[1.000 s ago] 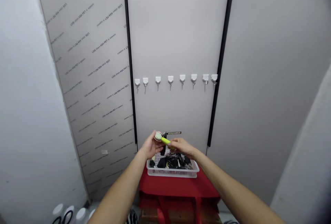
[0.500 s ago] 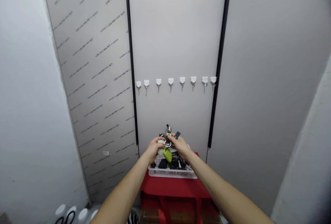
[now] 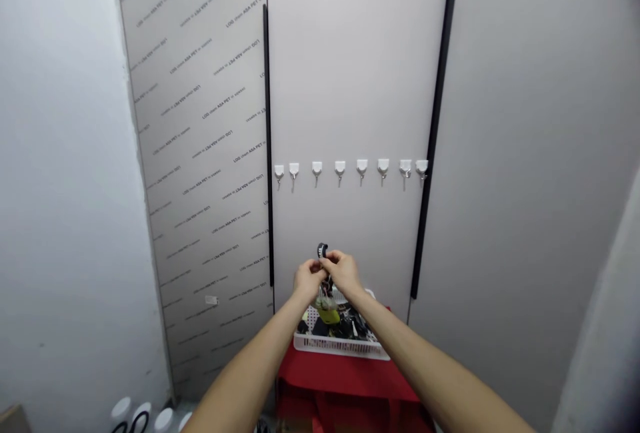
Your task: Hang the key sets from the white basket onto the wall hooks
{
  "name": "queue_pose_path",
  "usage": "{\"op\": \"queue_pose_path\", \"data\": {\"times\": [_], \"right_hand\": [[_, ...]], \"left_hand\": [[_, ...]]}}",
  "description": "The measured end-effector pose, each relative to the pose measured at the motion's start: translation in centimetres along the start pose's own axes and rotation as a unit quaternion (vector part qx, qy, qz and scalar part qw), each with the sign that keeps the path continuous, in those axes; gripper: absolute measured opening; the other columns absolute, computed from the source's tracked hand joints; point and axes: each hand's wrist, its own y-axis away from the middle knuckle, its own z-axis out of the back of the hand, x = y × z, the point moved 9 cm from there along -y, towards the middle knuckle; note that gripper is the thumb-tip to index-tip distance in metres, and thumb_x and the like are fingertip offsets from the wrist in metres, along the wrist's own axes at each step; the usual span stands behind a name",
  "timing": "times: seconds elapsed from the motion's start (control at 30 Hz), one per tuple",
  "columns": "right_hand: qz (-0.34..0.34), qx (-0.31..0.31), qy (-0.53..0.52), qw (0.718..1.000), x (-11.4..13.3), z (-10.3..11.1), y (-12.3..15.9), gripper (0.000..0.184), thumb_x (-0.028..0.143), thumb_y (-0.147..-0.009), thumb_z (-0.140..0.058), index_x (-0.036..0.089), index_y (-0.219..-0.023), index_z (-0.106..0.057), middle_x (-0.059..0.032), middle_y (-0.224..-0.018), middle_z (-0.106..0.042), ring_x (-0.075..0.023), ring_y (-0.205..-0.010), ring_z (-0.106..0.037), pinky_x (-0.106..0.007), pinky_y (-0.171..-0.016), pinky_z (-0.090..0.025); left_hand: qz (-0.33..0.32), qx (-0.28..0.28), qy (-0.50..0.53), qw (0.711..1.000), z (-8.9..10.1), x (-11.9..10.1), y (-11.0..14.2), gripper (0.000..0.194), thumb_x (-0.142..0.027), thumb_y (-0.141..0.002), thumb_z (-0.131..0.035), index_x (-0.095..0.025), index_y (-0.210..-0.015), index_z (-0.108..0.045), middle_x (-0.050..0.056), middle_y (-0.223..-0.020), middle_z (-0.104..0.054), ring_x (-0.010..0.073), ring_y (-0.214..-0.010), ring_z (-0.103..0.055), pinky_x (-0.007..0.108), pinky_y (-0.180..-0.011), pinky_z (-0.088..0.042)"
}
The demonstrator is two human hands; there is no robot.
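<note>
Both hands pinch a keychain in front of the cabinet door, over a white plastic basket. Its black strap loop [image 3: 321, 251] with white lettering stands up above the fingertips. From below the fingers hangs its yellow-green pendant [image 3: 329, 314], partly blurred. My left hand [image 3: 307, 280] is closed at the keychain's middle, fingertips together. My right hand [image 3: 345, 272] grips the base of the strap between thumb and fingers. The basket [image 3: 343, 348] holds dark, tangled items, several of them black. My hands hide the ring part of the keychain.
Several white hooks [image 3: 340, 168] run in a row across the grey door [image 3: 350, 73], above my hands. Black vertical handles [image 3: 269, 146] edge the door. The basket stands on red cloth [image 3: 345, 376]. White-capped containers [image 3: 164, 418] stand at the lower left.
Both hands have drawn closer together on the keychain. The strap now points up as a loop and the pendant hangs lower. The camera view has shifted slightly.
</note>
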Motion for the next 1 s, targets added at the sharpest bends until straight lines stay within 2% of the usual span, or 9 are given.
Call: {"op": "queue_pose_path", "data": {"times": [0.1,0.23,0.37,0.43,0.5,0.6,0.73,0.87,1.0], "right_hand": [[0.003,-0.032,0.034,0.999,1.1,0.5,-0.9,0.011,0.026,-0.053,-0.046,0.015,-0.051,-0.046,0.0018,-0.050,-0.048,-0.0090,-0.049,-0.043,-0.021,-0.050,-0.033],[0.006,0.005,-0.040,0.999,2.8,-0.4,-2.8,0.014,0.027,-0.050,-0.049,0.016,-0.047,-0.041,0.0041,-0.045,-0.043,-0.0071,-0.045,-0.039,-0.021,-0.048,-0.033],[0.000,0.020,-0.147,0.989,4.8,-1.2,-4.7,0.014,0.026,-0.049,-0.051,0.015,-0.054,-0.044,0.0045,-0.047,-0.044,-0.0062,-0.045,-0.040,-0.020,-0.048,-0.034],[-0.002,0.024,-0.159,0.987,5.7,-1.8,-5.5,0.014,0.026,-0.049,-0.051,0.015,-0.056,-0.045,0.0045,-0.047,-0.044,-0.0061,-0.044,-0.040,-0.020,-0.047,-0.034],[0.020,0.000,-0.140,0.990,6.8,-1.8,-6.2,0.015,0.025,-0.049,-0.051,0.014,-0.058,-0.046,0.0040,-0.049,-0.046,-0.0064,-0.045,-0.041,-0.021,-0.048,-0.035],[0.069,-0.049,-0.082,0.993,8.9,-1.5,-6.8,0.016,0.024,-0.050,-0.051,0.015,-0.062,-0.048,0.0032,-0.052,-0.048,-0.0071,-0.048,-0.044,-0.021,-0.051,-0.036],[0.116,-0.039,-0.045,0.991,11.5,-2.3,-7.1,0.016,0.021,-0.052,-0.049,0.015,-0.066,-0.050,0.0032,-0.053,-0.050,-0.0073,-0.050,-0.045,-0.020,-0.051,-0.037],[0.112,-0.047,-0.058,0.991,12.1,-2.9,-7.7,0.018,0.024,-0.051,-0.051,0.015,-0.067,-0.049,0.0019,-0.057,-0.051,-0.0077,-0.051,-0.046,-0.021,-0.052,-0.038],[0.082,-0.052,-0.099,0.990,11.5,-3.7,-8.6,0.019,0.026,-0.049,-0.053,0.014,-0.063,-0.049,0.0008,-0.060,-0.052,-0.0086,-0.055,-0.046,-0.022,-0.053,-0.038]], "left_hand": [[-0.009,-0.018,-0.019,1.000,0.7,-0.9,-0.5,0.016,-0.022,-0.059,-0.047,-0.012,-0.069,-0.055,0.003,-0.066,-0.058,0.0101,-0.060,-0.050,0.019,-0.055,-0.039],[-0.008,0.015,-0.012,1.000,1.3,-2.1,-0.8,0.022,-0.020,-0.062,-0.042,-0.014,-0.078,-0.055,0.001,-0.063,-0.056,0.0079,-0.054,-0.048,0.018,-0.050,-0.038],[-0.016,-0.002,0.011,1.000,3.4,-2.9,-1.5,0.029,-0.016,-0.060,-0.044,-0.012,-0.088,-0.052,0.001,-0.062,-0.055,0.0075,-0.055,-0.047,0.019,-0.054,-0.039],[-0.020,-0.020,0.026,0.999,4.6,-3.2,-2.0,0.031,-0.016,-0.060,-0.045,-0.012,-0.090,-0.051,0.001,-0.062,-0.054,0.0074,-0.055,-0.046,0.019,-0.054,-0.038],[-0.015,-0.038,0.036,0.999,5.8,-3.4,-2.7,0.032,-0.016,-0.060,-0.044,-0.012,-0.091,-0.050,0.000,-0.060,-0.053,0.0071,-0.053,-0.046,0.018,-0.053,-0.037],[-0.037,-0.054,0.038,0.997,7.1,-4.6,-4.1,0.029,-0.020,-0.059,-0.046,-0.011,-0.087,-0.052,0.000,-0.060,-0.052,0.0068,-0.052,-0.044,0.018,-0.051,-0.036],[-0.107,-0.061,0.047,0.991,8.1,-7.1,-6.1,0.022,-0.024,-0.059,-0.047,-0.011,-0.074,-0.057,0.000,-0.058,-0.053,0.0070,-0.053,-0.044,0.018,-0.053,-0.035],[-0.081,-0.078,0.084,0.990,9.2,-7.4,-7.4,0.020,-0.024,-0.057,-0.049,-0.011,-0.069,-0.059,-0.001,-0.054,-0.054,0.0074,-0.052,-0.044,0.018,-0.052,-0.035],[-0.048,-0.111,0.112,0.986,10.4,-7.0,-7.4,0.020,-0.025,-0.052,-0.054,-0.011,-0.066,-0.059,-0.002,-0.051,-0.053,0.0065,-0.049,-0.043,0.017,-0.048,-0.032]]}}
